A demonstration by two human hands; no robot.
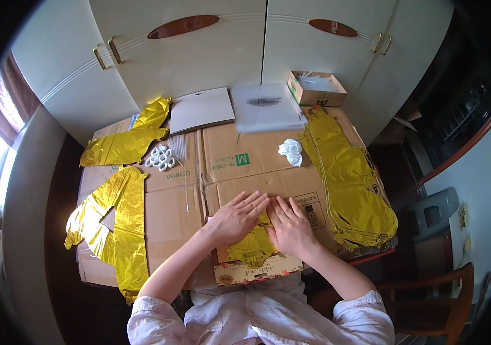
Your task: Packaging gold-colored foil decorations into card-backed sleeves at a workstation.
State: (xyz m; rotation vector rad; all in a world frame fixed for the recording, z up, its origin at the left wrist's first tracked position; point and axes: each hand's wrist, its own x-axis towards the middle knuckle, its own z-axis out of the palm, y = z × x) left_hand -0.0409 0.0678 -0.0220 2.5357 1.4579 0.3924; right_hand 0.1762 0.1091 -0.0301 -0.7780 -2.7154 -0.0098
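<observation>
A small piece of gold foil, apparently a flat foil balloon (252, 248), lies near the front edge of the cardboard, partly hidden by my hands. My left hand (237, 217) rests flat across its upper left part, fingers stretched out toward the right. On the other side my right hand (292, 227) lies flat with its fingers pointing away from me, touching the foil's right edge. The fingertips of both hands almost meet. Beneath the foil is a decorated cardboard box (260, 271) with a leaf pattern along its front.
Cardboard (182, 201) covers the table. Gold foil balloons lie at the left (129, 224), far left (122, 148) and right (346, 184). Farther back are white rings (160, 157), crumpled white tissue (291, 152), a white pad (202, 110), clear plastic bags (268, 109) and an open box (318, 91).
</observation>
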